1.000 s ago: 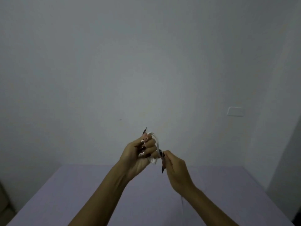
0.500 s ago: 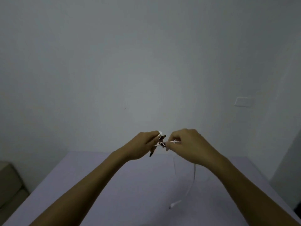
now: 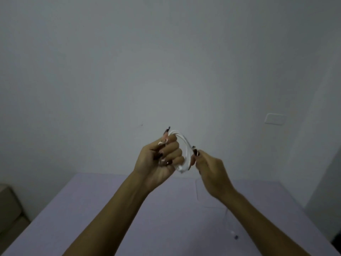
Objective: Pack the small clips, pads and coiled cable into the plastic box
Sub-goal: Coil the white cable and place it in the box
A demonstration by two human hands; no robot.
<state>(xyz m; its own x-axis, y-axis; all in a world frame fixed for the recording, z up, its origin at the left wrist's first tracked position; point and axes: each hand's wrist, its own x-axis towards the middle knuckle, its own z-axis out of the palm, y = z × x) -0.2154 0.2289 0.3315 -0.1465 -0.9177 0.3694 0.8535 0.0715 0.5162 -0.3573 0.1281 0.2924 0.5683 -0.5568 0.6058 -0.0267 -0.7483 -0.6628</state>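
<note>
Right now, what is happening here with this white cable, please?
A person is winding a white cable into loops, with both hands held up above a purple table. The left hand grips the coiled loops around its fingers. The right hand pinches the strand beside the coil. A loose end of the cable hangs down under the right forearm, with its plug close to the table. The coil is not finished, and no plastic box can be seen in this view.

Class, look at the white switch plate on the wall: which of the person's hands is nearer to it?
Right. The right hand is below-left of the white rectangular wall plate; the left hand lies farther left.
</note>
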